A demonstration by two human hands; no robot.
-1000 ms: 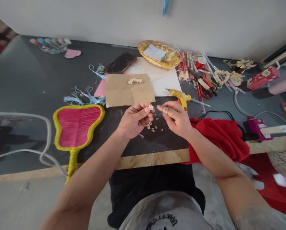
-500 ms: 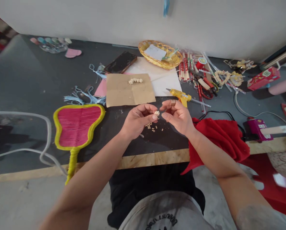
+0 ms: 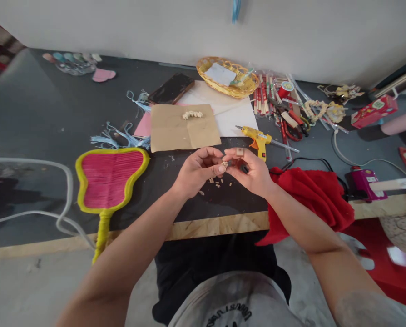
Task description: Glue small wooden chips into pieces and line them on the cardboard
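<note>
Between thumb and fingers, my left hand (image 3: 200,172) pinches a small cluster of cream-coloured pieces (image 3: 225,164). My right hand (image 3: 251,170) has come up against the same cluster from the right, its thumb and fingertips touching or nearly touching it; whether it grips the cluster is hard to make out. Below the hands, several small loose pieces (image 3: 217,182) lie scattered on the dark table. A curved row of similar cream pieces (image 3: 192,115) rests on a brown paper sheet (image 3: 169,131) just beyond. The yellow glue gun (image 3: 258,138) lies behind my right hand.
A pink fan with a yellow rim (image 3: 111,179) lies at left, its handle over the table edge. A red cloth (image 3: 312,195) hangs off the front at right. Behind are a wicker basket (image 3: 245,91), a phone (image 3: 171,88), pliers and scissors (image 3: 293,129), and a purple box (image 3: 364,184).
My right hand has moved left and closed in on the cluster, which has turned slightly in my left fingers. My left hand has barely shifted.
</note>
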